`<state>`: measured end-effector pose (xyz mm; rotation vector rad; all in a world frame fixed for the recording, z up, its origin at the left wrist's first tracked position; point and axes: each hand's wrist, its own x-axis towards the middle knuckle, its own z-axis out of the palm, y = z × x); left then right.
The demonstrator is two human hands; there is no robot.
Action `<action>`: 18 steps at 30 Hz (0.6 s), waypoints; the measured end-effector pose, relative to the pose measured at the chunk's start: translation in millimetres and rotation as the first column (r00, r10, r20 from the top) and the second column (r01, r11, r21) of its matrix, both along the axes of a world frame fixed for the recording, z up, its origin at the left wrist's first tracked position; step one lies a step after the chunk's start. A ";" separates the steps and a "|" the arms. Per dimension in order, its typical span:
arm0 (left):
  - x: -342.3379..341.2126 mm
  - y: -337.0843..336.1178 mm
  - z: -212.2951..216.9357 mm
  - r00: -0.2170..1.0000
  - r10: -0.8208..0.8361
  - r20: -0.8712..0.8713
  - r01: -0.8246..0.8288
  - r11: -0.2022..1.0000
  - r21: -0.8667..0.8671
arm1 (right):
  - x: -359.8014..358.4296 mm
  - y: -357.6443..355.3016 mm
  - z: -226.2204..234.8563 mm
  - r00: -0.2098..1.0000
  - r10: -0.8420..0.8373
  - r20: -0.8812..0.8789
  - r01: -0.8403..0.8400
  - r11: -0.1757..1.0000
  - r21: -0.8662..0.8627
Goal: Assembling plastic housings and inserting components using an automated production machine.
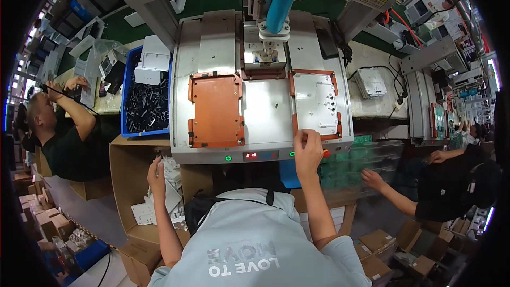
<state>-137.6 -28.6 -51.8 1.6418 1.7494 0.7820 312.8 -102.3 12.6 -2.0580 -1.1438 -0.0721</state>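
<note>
My right hand (309,152) is at the near left corner of the right-hand fixture, its fingers curled together. Whatever may be between the fingertips is hidden. A white plastic panel (314,101) lies flat in that orange-edged fixture (292,84), with small dark spots along its right side. My left hand (156,176) hangs over a cardboard box, fingers raised and a little apart, holding nothing I can see. White plastic parts (171,190) lie in the box beside it. On the left of the machine bed sits an orange fixture plate (217,110) with no panel on it.
A press head with a blue cylinder (281,0) stands over the bed. The front carries a lit display (260,155) and a red button (325,153). A blue bin (125,101) holds small black parts. Co-workers sit at left and right; one hand (373,179) is near clear trays (366,162).
</note>
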 end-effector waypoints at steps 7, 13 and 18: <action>-109.5 -55.5 -105.8 0.980 0.174 -0.093 -0.178 0.983 -0.035 | -1.7 -5.3 6.4 0.988 0.025 -0.154 -0.018 0.999 0.045; -151.0 -111.2 -151.0 0.747 0.316 -0.585 -0.570 0.758 -0.317 | -20.1 -64.8 -33.6 0.841 -0.168 -0.514 0.163 0.985 -0.055; -170.2 -151.4 -184.1 0.687 0.469 -0.556 -0.680 0.685 -0.262 | -18.0 -73.9 -105.1 0.706 -0.078 -0.704 0.108 0.994 -0.001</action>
